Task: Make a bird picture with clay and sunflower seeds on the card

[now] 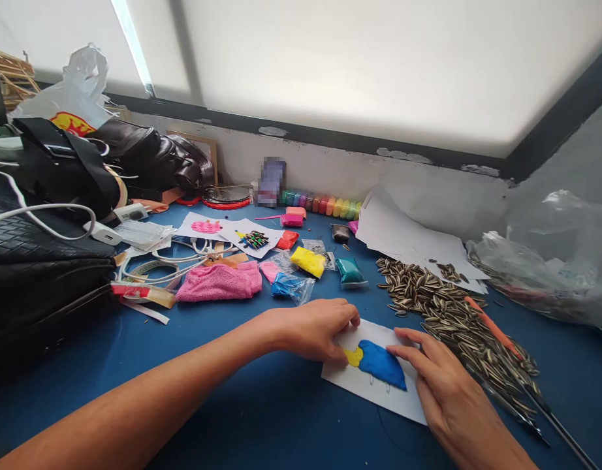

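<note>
A white sheet of paper [350, 390] lies on the blue table, bearing a flat blue clay shape [382, 364] and a smaller yellow clay piece [353, 356] joined to its left side. Small drawn legs show below the blue clay. My left hand [318, 329] rests over the sheet's left edge, its thumb at the yellow clay and its fingers apart from the thumb on the paper. From the right, my right hand [441, 378] reaches in with fingers stretched out, fingertips at the blue clay's upper right edge. Neither hand appears to hold anything.
Sunflower seeds [448, 313] lie heaped on the right, with an orange-handled tool [494, 328] across them. Clay packets, including yellow [308, 261] and teal [350, 271], sit beyond my hands. Left are a pink towel [220, 282], cables and a black bag [41, 261]. Paper sheets [409, 228] lie behind.
</note>
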Demonstrator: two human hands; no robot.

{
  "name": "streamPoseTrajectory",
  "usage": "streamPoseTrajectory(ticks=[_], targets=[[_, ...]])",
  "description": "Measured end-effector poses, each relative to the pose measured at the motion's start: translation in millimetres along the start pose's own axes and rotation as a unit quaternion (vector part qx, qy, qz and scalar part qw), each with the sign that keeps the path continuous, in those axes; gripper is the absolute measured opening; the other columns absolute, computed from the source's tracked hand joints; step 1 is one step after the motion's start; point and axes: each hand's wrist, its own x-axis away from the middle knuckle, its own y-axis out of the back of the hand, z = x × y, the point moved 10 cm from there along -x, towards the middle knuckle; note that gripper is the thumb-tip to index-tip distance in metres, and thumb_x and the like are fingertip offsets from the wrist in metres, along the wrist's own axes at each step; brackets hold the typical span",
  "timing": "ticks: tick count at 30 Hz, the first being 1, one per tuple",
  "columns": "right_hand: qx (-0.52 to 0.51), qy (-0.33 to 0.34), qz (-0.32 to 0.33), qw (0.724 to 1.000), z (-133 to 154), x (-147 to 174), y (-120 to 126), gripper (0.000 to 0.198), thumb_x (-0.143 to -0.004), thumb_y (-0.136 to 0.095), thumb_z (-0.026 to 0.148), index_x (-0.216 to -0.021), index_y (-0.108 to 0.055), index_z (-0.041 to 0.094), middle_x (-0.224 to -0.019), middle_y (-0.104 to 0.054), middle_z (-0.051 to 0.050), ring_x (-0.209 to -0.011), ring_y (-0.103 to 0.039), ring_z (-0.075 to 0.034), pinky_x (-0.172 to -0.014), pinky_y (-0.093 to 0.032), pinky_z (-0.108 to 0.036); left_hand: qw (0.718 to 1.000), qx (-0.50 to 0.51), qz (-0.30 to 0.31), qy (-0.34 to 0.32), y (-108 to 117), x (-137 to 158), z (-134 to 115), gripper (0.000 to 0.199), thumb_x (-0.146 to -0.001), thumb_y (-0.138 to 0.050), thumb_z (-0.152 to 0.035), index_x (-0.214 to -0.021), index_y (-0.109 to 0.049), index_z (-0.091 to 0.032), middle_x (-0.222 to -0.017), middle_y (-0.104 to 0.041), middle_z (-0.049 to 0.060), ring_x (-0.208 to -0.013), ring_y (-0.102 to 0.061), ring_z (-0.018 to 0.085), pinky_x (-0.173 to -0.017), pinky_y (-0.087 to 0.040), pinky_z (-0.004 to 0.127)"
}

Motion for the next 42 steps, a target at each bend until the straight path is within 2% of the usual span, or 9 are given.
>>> streamPoseTrajectory(ticks=[11, 15, 24, 29, 33, 37, 42], targets=[[-0.002, 0.001, 0.009, 1.000, 0.2, -0.1, -1.8, 0.034, -0.087, -0.042, 0.011, -0.103, -0.069, 0.023, -0.120, -0.067, -0.011, -0.111, -0.066, -0.022, -0.087, -0.058, -0.038, 1.000, -0.002, -0.003, -0.013, -1.0, -0.4, 0.7, 0.052, -0.076, -0.070, -0.031, -0.122, -0.050, -0.018, -0.114, -0.056, 0.005, -0.093, -0.056, 0.018, -0.072, -0.044, 0.024], [0.002, 0.007, 0.012, 1.000, 0.7, 1.3, -1.6, 0.032, -0.088, -0.042, 0.013, -0.104, -0.069, 0.024, -0.121, -0.066, -0.010, -0.110, -0.066, -0.022, -0.085, -0.059, -0.037, 1.000, -0.003, -0.006, -0.011, -1.8, -0.5, 2.5, 0.052, -0.076, -0.070, -0.030, -0.122, -0.050, -0.018, -0.114, -0.056, 0.004, -0.093, -0.056, 0.018, -0.073, -0.043, 0.024], [0.068, 0.031, -0.019, 0.997, 8.1, 7.0, 8.8, 0.041, -0.086, -0.042, 0.008, -0.109, -0.071, 0.023, -0.125, -0.065, -0.011, -0.111, -0.065, -0.024, -0.084, -0.058, -0.039, 1.000, -0.001, -0.010, -0.014, -1.1, -0.7, 2.8, 0.051, -0.076, -0.070, -0.030, -0.121, -0.051, -0.018, -0.112, -0.055, 0.004, -0.090, -0.056, 0.017, -0.071, -0.043, 0.024], [0.107, 0.044, -0.008, 0.993, 18.5, 10.1, 3.8, 0.044, -0.085, -0.041, 0.007, -0.108, -0.074, 0.023, -0.123, -0.066, -0.013, -0.110, -0.064, -0.027, -0.085, -0.058, -0.042, 1.000, -0.001, -0.012, -0.019, -1.9, -1.6, 3.1, 0.050, -0.075, -0.070, -0.030, -0.120, -0.051, -0.018, -0.112, -0.056, 0.004, -0.091, -0.055, 0.017, -0.072, -0.043, 0.024], [0.114, 0.037, 0.007, 0.993, 15.6, 10.4, 0.8, 0.043, -0.087, -0.041, 0.009, -0.109, -0.074, 0.022, -0.123, -0.067, -0.013, -0.110, -0.064, -0.026, -0.086, -0.057, -0.041, 1.000, 0.001, -0.013, -0.019, -2.9, -1.8, 4.1, 0.050, -0.075, -0.071, -0.029, -0.119, -0.051, -0.017, -0.112, -0.055, 0.004, -0.091, -0.055, 0.017, -0.072, -0.043, 0.024], [0.122, 0.043, 0.004, 0.992, 14.0, 10.5, 3.1, 0.045, -0.086, -0.039, 0.008, -0.111, -0.074, 0.021, -0.121, -0.068, -0.013, -0.105, -0.067, -0.024, -0.082, -0.059, -0.038, 1.000, 0.001, -0.011, -0.023, -3.8, -2.2, 3.0, 0.051, -0.075, -0.071, -0.030, -0.120, -0.051, -0.017, -0.113, -0.055, 0.004, -0.092, -0.054, 0.017, -0.073, -0.043, 0.024], [0.144, 0.061, 0.015, 0.988, 18.0, 10.8, 2.8, 0.046, -0.084, -0.039, 0.007, -0.108, -0.076, 0.020, -0.117, -0.069, -0.016, -0.104, -0.068, -0.027, -0.079, -0.061, -0.041, 1.000, 0.000, -0.007, -0.017, -3.5, -1.3, 2.6, 0.051, -0.076, -0.070, -0.030, -0.121, -0.050, -0.017, -0.114, -0.055, 0.004, -0.092, -0.055, 0.017, -0.073, -0.043, 0.024]])
